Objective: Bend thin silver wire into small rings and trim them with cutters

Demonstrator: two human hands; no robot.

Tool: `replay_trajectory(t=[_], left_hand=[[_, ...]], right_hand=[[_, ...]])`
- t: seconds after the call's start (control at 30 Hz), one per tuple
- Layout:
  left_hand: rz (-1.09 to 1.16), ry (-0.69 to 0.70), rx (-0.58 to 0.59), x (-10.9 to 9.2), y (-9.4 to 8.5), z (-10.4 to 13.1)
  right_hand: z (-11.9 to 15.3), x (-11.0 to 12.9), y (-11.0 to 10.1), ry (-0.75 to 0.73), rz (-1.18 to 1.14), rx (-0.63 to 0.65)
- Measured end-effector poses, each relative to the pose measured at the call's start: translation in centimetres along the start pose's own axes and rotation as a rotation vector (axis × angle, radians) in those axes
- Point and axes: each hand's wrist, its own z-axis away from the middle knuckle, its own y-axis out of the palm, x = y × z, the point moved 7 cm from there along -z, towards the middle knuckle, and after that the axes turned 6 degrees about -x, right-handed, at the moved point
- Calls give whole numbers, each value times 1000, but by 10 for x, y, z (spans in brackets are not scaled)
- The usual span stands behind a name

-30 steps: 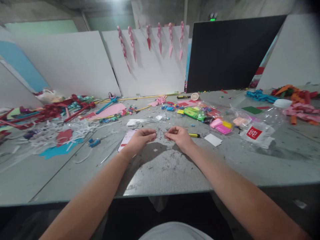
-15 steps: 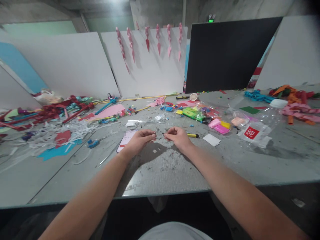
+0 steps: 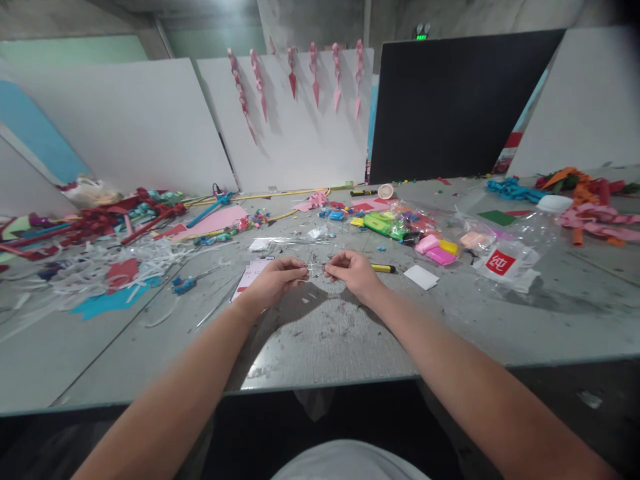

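My left hand [image 3: 280,279] is closed in a pinch, thumb against fingertips, above the middle of the grey table [image 3: 325,347]. Facing it across a small gap, my right hand [image 3: 354,273] pinches in the same way. A thin, pale, wire-like piece [image 3: 315,269] shows between the two sets of fingertips; it is too fine to name. A phone [image 3: 246,276] with a lit screen lies partly under my left hand. Just beyond the right hand is a yellow and black pen-like tool [image 3: 383,269].
A folded white paper [image 3: 421,277] and a clear plastic bottle [image 3: 537,233] stand to the right, behind them bright clay packets [image 3: 440,252]. White paper strips [image 3: 87,267] and a blue sheet [image 3: 113,300] lie left. Thin rods [image 3: 287,241] lie beyond my hands. Pink paper chains [image 3: 315,77] hang on the back panel.
Both hands stay pinched and nearly in place, with the fingertips shifted slightly. The pale wire-like piece between them shows more clearly now. The whole view has shifted slightly.
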Motion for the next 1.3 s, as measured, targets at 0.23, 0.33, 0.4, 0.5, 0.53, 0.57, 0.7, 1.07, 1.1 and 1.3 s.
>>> replay_trajectory(t=[0.23, 0.33, 0.4, 0.5, 0.53, 0.57, 0.7, 1.07, 1.1, 1.3], left_hand=[[-119, -30, 99, 0, 8, 6], [-211, -39, 162, -1, 12, 10], [-265, -22, 193, -2, 16, 12], [-331, 10, 238, -2, 22, 15], [-350, 20, 251, -2, 24, 15], [-368, 31, 261, -2, 25, 16], [-428, 88, 275, -5, 30, 16], [-531, 178, 300, -12, 30, 17], [-536, 184, 305, -12, 30, 18], [-525, 197, 328, -12, 31, 20]], right_hand=[[0, -2, 1, -16, 73, 24], [1, -2, 2, -25, 131, 46], [3, -1, 3, -38, 176, 63], [6, 2, 6, -52, 225, 87], [6, 2, 6, -54, 233, 92], [7, 2, 6, -53, 238, 95], [6, 0, 6, -30, 233, 105], [10, -2, 11, 64, 143, 175], [10, -2, 11, 68, 134, 180], [12, -3, 12, 101, 62, 209]])
